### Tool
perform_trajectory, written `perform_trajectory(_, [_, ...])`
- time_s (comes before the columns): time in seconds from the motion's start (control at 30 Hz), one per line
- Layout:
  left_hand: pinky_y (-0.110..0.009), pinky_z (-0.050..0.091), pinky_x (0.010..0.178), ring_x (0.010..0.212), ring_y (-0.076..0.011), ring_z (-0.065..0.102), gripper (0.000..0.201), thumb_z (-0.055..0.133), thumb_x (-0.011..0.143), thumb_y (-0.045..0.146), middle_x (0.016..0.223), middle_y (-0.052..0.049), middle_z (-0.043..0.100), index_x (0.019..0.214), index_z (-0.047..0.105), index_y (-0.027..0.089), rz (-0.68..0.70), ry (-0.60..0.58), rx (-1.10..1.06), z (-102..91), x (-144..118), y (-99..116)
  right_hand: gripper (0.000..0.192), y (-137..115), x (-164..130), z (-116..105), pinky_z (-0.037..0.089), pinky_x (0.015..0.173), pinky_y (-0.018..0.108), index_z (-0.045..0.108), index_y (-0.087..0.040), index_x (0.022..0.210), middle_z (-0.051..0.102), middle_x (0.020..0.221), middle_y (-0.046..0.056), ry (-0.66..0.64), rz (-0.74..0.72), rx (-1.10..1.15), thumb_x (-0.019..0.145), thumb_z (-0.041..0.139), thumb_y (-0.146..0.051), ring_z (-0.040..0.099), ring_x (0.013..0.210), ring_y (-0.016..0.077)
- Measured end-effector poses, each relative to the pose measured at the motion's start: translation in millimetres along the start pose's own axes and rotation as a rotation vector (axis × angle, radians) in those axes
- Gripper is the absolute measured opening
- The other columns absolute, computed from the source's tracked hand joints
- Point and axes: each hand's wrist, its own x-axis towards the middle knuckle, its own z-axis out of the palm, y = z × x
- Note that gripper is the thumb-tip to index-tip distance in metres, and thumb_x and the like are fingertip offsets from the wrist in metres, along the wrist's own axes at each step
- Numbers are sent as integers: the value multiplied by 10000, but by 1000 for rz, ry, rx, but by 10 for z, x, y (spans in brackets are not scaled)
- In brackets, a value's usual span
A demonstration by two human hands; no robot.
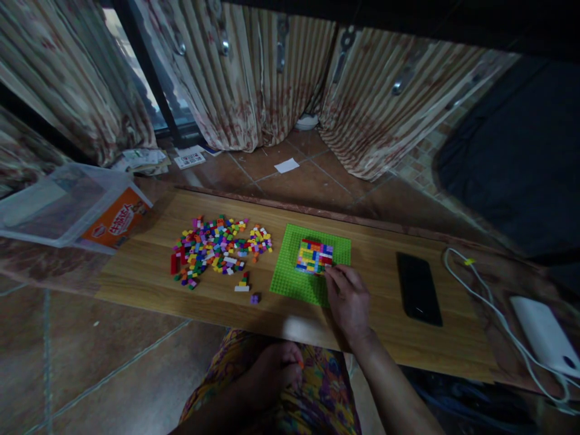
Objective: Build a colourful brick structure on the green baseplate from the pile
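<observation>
My right hand point(351, 299) reaches over the green baseplate point(292, 289), thumb and fingertips pinched together at the near right corner of a multicoloured patch of toy bricks point(312, 257) fixed on it. Whatever lies between those fingertips is hidden. Low over my lap, my left hand point(283, 365) is closed, with a small orange brick point(301, 364) showing at its fingers. Left of the baseplate spreads a pile of loose bricks point(212, 244) in many colours. Nearer to me are a white brick point(241, 289) with a few coloured ones beside it and a purple brick point(254, 299).
A clear plastic box point(54, 226) with an orange label stands at the left end of the wooden board point(149, 278). To the right lie a black phone point(419, 289), a white cable point(492, 305) and a white power bank point(546, 335). Striped curtains point(254, 78) hang beyond.
</observation>
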Motion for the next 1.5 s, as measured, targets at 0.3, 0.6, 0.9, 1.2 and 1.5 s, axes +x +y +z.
perform_trajectory(0.3, [-249,393,594,607,-128,551,110,500,698,200,662,11,600,804,519,175,-10,-11,27,-3,4,-17,288,13,-6,-80,478,768,341,664,-182,1137,670,1016,106,-117,-160,-232,938,457,-155,591,886,233])
perform_trajectory(0.6, [-249,400,582,585,-128,547,119,488,675,190,645,8,600,790,514,170,8,17,52,19,-2,-5,291,-17,58,-134,476,773,322,668,-150,1108,697,994,93,-167,-193,-244,935,438,-107,606,848,217])
perform_trajectory(0.9, [-200,387,581,620,-99,512,76,530,736,206,668,32,575,805,551,182,157,70,86,-131,-334,343,236,-424,-250,-193,530,782,316,657,-194,1098,691,970,68,-25,100,182,960,466,-205,651,881,189])
perform_trajectory(1.2, [-216,448,672,724,-132,605,139,485,870,292,796,-2,652,905,589,207,370,579,579,-707,-436,584,315,-987,-884,-11,526,804,303,615,-229,1131,681,990,48,-331,-12,434,927,422,-86,645,903,178])
perform_trajectory(1.5, [-234,477,734,833,-147,649,165,472,891,281,901,-20,685,976,605,234,433,755,760,-993,-338,551,233,-1125,-538,135,508,713,307,648,-224,970,645,879,47,-461,-122,368,911,457,-104,619,810,188])
